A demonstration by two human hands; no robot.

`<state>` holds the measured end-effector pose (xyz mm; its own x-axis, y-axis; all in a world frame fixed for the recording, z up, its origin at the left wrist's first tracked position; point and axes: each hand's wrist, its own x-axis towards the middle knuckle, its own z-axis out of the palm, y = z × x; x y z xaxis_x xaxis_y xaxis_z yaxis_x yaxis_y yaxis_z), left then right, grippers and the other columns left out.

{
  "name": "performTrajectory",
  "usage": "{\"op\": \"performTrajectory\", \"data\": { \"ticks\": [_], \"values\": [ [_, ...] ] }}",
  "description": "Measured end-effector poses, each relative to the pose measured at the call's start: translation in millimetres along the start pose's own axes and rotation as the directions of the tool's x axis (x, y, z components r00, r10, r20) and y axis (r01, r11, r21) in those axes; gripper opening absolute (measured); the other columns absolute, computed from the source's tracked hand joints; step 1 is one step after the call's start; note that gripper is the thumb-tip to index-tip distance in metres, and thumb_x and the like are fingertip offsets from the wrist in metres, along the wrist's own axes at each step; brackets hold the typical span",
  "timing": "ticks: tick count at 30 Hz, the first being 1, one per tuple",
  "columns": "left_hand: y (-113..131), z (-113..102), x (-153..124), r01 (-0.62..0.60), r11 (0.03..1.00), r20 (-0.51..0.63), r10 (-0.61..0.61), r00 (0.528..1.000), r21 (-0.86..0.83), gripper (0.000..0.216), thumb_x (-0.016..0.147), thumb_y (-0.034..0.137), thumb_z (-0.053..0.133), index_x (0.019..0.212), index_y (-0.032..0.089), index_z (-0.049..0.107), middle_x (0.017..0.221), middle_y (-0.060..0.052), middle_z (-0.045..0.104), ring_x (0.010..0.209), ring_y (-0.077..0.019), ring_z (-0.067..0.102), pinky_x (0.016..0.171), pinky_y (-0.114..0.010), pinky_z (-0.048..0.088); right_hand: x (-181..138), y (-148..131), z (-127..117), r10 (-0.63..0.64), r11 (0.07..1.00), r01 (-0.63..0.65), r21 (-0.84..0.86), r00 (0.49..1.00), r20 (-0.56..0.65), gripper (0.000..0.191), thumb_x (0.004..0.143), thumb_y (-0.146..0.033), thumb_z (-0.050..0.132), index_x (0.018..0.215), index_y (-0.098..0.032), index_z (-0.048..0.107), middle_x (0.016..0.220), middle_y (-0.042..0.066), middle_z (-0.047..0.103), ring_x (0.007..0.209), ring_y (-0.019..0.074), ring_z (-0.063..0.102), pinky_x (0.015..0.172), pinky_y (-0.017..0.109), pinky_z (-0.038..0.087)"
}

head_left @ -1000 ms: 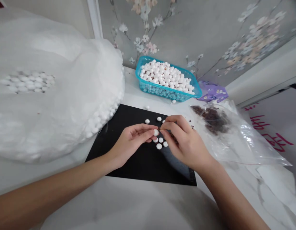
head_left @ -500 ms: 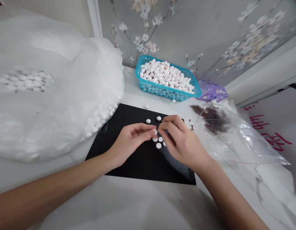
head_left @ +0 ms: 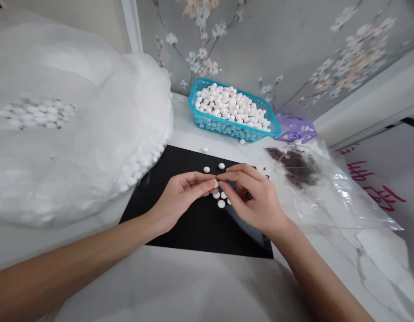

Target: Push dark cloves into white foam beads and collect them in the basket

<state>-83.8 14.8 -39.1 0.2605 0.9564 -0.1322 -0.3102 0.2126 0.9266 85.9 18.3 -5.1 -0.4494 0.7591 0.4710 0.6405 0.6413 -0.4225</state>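
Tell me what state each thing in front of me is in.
Left hand: pinching white ball
Right hand: fingertips together by that ball, contact unclear
Black mat: flat, loose balls on it
Blue basket: open, heaped with balls
White sack: bulging, balls showing through
Clear bag: lying flat, brown bits inside
Purple packet: crumpled, contents hidden
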Motion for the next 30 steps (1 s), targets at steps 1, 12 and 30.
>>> {"op": "performTrajectory", "data": {
  "ticks": [1,12,30],
  "values": [
    [0,0,0,0.003,1.0,-0.001,-0.003,1.0,-0.004,0.015,0.074,0.028,0.068,0.086,0.019,0.07,0.077,0.0,0.069,0.078,-0.0122,0.062,0.077,-0.024,0.048,0,0,1,0.001,1.0,-0.001,0.025,1.0,0.011,0.013,0.084,-0.02,0.054,0.095,-0.022,0.06,0.093,0.003,0.058,0.044,0.004,0.041,0.043,0.021,0.041],
    [0,-1,2,0.02,0.997,-0.052,-0.024,0.998,-0.071,0.022,0.069,0.026,0.072,0.072,0.017,0.052,0.07,0.005,0.062,0.071,-0.0079,0.059,0.071,-0.021,0.046,-2,3,12,0.007,0.995,-0.001,0.095,0.998,-0.062,0.005,0.081,-0.022,0.06,0.085,-0.021,0.058,0.078,0.0,0.057,0.044,0.0056,0.037,0.043,0.021,0.039],
    [1,-3,4,0.028,0.984,-0.004,-0.029,1.0,-0.178,0.045,0.07,0.023,0.07,0.055,0.017,0.028,0.059,0.008,0.053,0.065,-0.0038,0.055,0.066,-0.015,0.044,-8,-5,29,0.04,0.996,-0.016,0.086,0.959,-0.282,0.005,0.078,-0.018,0.064,0.08,-0.02,0.06,0.071,-0.001,0.056,0.048,0.0072,0.047,0.043,0.023,0.041]
  ]
}}
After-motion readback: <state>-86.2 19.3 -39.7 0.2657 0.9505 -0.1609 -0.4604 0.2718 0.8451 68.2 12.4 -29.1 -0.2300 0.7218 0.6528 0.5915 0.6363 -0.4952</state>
